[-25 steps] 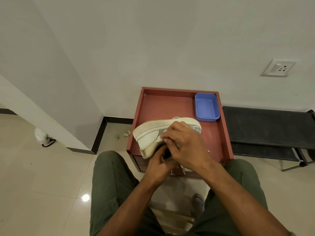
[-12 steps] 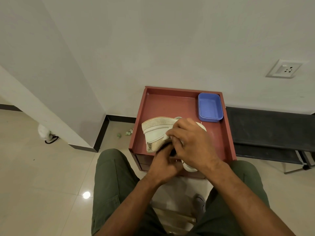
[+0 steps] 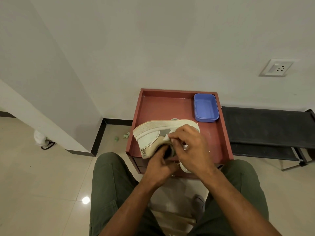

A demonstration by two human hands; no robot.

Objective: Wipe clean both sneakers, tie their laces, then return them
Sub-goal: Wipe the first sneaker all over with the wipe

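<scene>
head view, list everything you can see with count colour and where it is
sneaker: one, cream and beige, on its side over the cabinet's near edge
wipe: one, white, against the sneaker's side
cabinet: one, red-brown, against the wall
tub: one, blue, cabinet top's far right corner
bench: one, black, right of the cabinet
wall socket: one, white, wall at right
scraps: a few, green, floor left of the cabinet
trousers: olive green, on the person's legs
hands: left hand holds the sneaker's collar; right hand pinches the wipe
</scene>
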